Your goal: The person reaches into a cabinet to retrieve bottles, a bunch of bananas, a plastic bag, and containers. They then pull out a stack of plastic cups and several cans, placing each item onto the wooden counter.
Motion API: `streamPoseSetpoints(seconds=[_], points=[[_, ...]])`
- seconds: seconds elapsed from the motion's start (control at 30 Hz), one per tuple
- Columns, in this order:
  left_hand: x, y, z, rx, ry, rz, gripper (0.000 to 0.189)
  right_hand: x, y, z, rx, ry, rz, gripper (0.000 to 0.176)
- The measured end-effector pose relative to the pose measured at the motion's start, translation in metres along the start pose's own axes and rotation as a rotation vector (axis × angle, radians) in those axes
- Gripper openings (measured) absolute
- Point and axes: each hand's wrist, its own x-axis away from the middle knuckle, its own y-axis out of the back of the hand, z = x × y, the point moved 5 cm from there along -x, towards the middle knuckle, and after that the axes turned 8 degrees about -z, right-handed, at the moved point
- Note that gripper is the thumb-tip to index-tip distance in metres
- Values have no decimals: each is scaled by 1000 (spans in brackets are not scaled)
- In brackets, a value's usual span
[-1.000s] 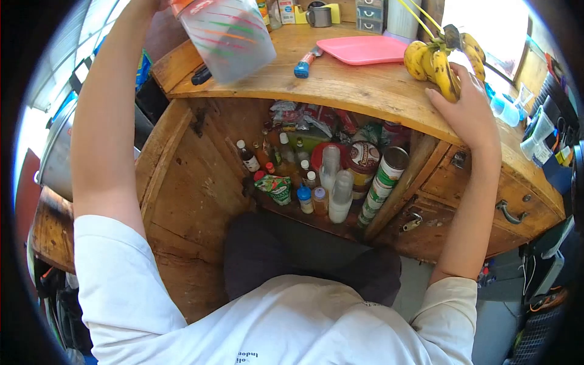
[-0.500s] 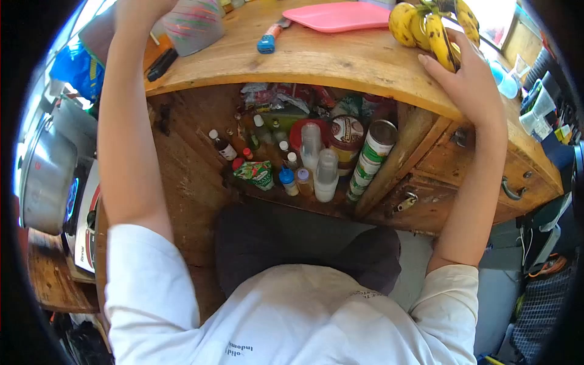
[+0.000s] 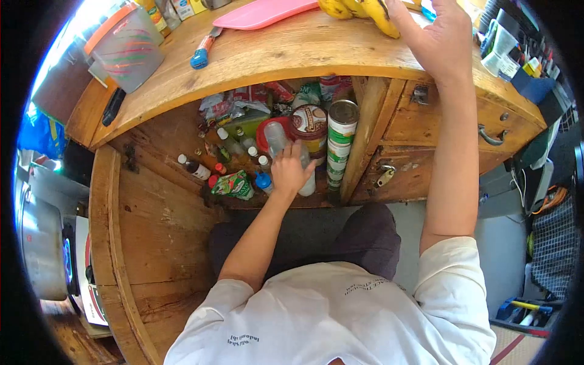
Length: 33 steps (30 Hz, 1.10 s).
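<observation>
My left hand (image 3: pixel 292 170) reaches into the cupboard with fingers spread among the bottles. Its fingertips are at a clear plastic bottle (image 3: pixel 277 137), and the thumb overlaps another clear bottle with white contents (image 3: pixel 308 184). A blue-capped bottle (image 3: pixel 263 182) stands just left of the hand; what lies under the palm is hidden. Up on the countertop, my right hand (image 3: pixel 438 45) is open, thumb apart from the fingers, some fingertips cut off by the frame. Beside its thumb lie yellow bananas (image 3: pixel 380 17).
A blue-handled knife (image 3: pixel 201 56) and a pink tray (image 3: pixel 261 15) lie on the counter, left of the bananas. An orange-rimmed container (image 3: pixel 131 55) stands further left. The cupboard door (image 3: pixel 152 243) hangs open. At far left, a metal pot (image 3: pixel 42 243) sits over a blue flame.
My left hand has come down from the container on the counter into the cupboard. My right hand has shifted off the bananas to their right side. The view has turned.
</observation>
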Motion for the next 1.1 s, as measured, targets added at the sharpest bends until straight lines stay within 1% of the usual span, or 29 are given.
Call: streamPoseSetpoints(seconds=[0.07, 0.1, 0.17, 0.2, 0.23, 0.27, 0.3, 0.37, 0.4, 0.43, 0.47, 0.5, 0.57, 0.6, 0.63, 0.67, 0.7, 0.73, 0.77, 0.8, 0.83, 0.9, 0.93, 0.97, 1.03, 1.07, 1.1], points=[[-2, -12, -1, -48, 81, 283, 64, 4, 6, 17, 93, 188, -107, 17], [-1, -7, -5, -43, 82, 288, 64, 5, 8, 16, 96, 186, -100, 17], [5, 0, -10, -62, 87, 456, 60, 4, 15, 20, 112, 349, -133, 7], [14, 2, -8, -60, 96, 454, 60, 3, 16, 21, 105, 352, -127, 7], [29, 6, -7, -71, 49, 465, 55, 3, 18, 26, 53, 424, -137, 3], [43, 10, -6, -85, 0, 477, 51, 4, 20, 29, 2, 494, -150, 3], [54, 22, -8, -88, 8, 473, 51, 3, 20, 30, -9, 546, -143, 7], [77, 46, -12, -31, 85, 552, 54, 4, 22, 32, -19, 571, -152, 9], [88, 51, -10, -34, 90, 549, 54, 5, 26, 34, -18, 594, -159, 12], [101, 54, -4, -21, 137, 581, 57, 14, 28, 38, 12, 622, -74, 9], [115, 57, 2, -7, 184, 611, 61, 23, 31, 41, 40, 649, 11, 29], [125, 61, 7, -9, 188, 607, 61, 46, 22, 59, 46, 650, 1, 28], [143, 70, 19, -28, 224, 620, 70, 94, 3, 95, 58, 651, -19, 27], [147, 74, 23, -31, 232, 611, 70, 119, -13, 118, -327, 607, 72, 16], [152, 77, 29, -34, 273, 655, 74, 148, -30, 135, -710, 549, 164, 7], [157, 80, 35, -38, 312, 698, 78, 189, -59, 143, -712, 448, 336, 9], [160, 82, 41, -42, 314, 684, 78, 230, -86, 138, -731, 313, 396, 11], [166, 81, 48, -57, 326, 678, 81, 280, -110, 123, -649, 133, 535, 13], [170, 82, 54, -72, 339, 670, 84, 334, -138, 99, -543, -152, 654, 13], [172, 86, 58, -75, 342, 650, 84, 387, -157, 72, -450, -432, 717, 18], [178, 88, 61, -83, 356, 670, 83, 443, -171, 41, -348, -711, 772, 25], [183, 93, 69, -102, 376, 674, 82, 556, -193, -26, -62, -969, 930, 48], [188, 94, 72, -122, 401, 740, 81, 593, -196, -45, 51, -1110, 1004, 57], [195, 95, 76, -142, 424, 808, 79, 618, -194, -55, 169, -1254, 1074, 67], [211, 95, 88, -159, 432, 822, 78, 640, -191, -49, 173, -1562, 1102, 75], [217, 94, 94, -166, 439, 837, 76, 655, -195, -48, 162, -1549, 1093, 75], [219, 93, 99, -173, 437, 817, 76, 672, -202, -51, 180, -1461, 1000, 74]])
